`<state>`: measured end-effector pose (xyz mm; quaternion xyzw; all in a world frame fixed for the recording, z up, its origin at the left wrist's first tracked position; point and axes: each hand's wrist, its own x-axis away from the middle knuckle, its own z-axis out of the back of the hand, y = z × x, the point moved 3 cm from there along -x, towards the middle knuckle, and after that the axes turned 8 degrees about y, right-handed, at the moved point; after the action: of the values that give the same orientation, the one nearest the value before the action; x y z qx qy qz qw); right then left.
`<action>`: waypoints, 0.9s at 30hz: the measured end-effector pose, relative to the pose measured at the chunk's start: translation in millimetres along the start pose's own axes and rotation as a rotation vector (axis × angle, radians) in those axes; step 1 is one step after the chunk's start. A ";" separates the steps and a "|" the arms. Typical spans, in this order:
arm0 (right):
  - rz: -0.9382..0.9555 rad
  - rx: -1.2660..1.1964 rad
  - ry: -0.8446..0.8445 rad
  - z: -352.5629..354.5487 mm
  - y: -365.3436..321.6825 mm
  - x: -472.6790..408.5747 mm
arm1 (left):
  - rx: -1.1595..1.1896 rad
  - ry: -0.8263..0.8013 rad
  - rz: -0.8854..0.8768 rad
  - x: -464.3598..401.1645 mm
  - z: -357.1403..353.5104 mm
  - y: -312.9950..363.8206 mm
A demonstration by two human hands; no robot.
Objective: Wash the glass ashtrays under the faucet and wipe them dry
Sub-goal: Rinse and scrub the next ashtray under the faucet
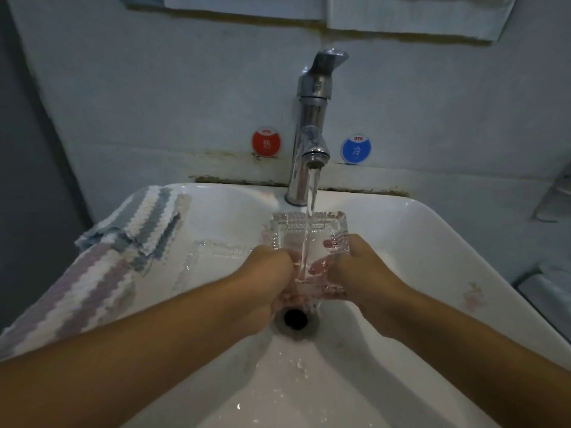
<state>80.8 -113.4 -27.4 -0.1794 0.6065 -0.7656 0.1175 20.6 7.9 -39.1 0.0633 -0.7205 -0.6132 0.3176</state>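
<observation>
The left hand (272, 267) and right hand (355, 264) grip a square glass ashtray (309, 239) tilted under the faucet (312, 128) stream, above the sink (417, 242) drain. Wet glass could slip and chip; a second ashtray (213, 251) lies just beside.

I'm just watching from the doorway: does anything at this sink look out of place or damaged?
Nothing looks broken. The striped cloth is draped over the white sink's left rim. A second clear glass ashtray lies in the basin beside it. The wall seam behind the chrome faucet looks stained and crumbling.
</observation>
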 end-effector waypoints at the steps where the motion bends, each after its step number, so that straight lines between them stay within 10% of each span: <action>1: -0.010 -0.016 -0.013 -0.5 0.7 -1.0 | -0.013 0.018 -0.008 -0.5 1.5 1.0; 18: 0.146 -0.057 -0.131 -6.8 -6.0 8.4 | -0.355 0.211 -0.381 12.2 8.7 17.5; 27: 0.149 0.040 0.260 6.7 -10.0 8.6 | -0.522 0.216 -0.425 17.8 9.4 31.7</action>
<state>76.2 -120.4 -15.2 -0.0311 0.6129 -0.7835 0.0980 11.0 14.8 -3.5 0.1929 -0.4724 -0.8189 0.2629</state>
